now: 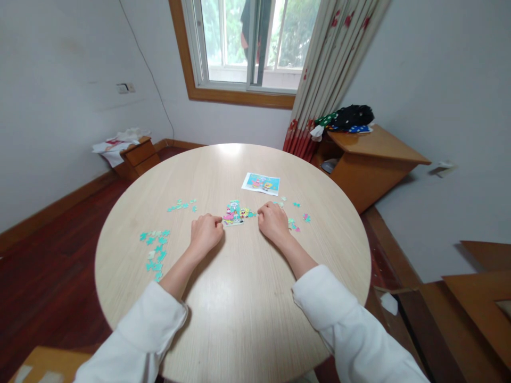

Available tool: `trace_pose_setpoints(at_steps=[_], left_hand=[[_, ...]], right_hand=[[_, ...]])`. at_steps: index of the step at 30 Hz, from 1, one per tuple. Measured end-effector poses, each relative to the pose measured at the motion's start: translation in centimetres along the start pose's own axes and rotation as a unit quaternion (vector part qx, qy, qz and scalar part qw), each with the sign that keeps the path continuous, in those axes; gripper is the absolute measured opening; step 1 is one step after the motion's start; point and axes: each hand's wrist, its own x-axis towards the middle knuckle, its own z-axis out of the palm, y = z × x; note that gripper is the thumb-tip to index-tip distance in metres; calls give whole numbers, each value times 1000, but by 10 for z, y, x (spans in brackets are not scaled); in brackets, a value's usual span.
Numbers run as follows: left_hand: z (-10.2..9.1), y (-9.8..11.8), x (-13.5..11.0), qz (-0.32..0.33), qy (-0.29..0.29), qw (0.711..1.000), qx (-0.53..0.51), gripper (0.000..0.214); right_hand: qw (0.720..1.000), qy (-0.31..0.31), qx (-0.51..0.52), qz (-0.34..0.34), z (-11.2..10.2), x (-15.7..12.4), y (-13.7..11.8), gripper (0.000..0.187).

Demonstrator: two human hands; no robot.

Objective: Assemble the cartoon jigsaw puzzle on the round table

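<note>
Watching the head view, I have my left hand (pixel 206 232) and right hand (pixel 273 220) curled beside the flat, knobbly-edged puzzle (pixel 235 214) at frame centre, on the round, wood-grained counter (pixel 235 308); whether either grip pinches anything, I can't tell.

Flowered curtain (pixel 329 58) and cabinet (pixel 371 170) suggest a home.

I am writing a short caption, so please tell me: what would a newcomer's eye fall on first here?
The eye would probably fall first on the colourful, partly joined puzzle near the middle of the round table, between the left hand and the right hand. Next come the picture sheet, lying beyond it to the right, and the bright window in the wall behind.
</note>
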Motion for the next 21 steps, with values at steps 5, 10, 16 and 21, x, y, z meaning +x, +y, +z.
trace_pose_setpoints(at_steps=[5, 10, 16, 21], left_hand=[[1, 0, 0, 0, -9, 1000, -10, 38], [2, 0, 1, -5, -9, 1000, -26, 39], [3, -2, 3, -15, -15, 998, -59, 41], [4, -2, 4, -23, -17, 997, -78, 42]], right_hand=[[1000, -3, 4, -1, 0, -1, -2, 26], [1000, -1, 6, -7, 3, -1, -3, 27], [1000, -13, 11, -2, 1, -2, -4, 27], [1000, -18, 11, -1, 0, -2, -5, 28]])
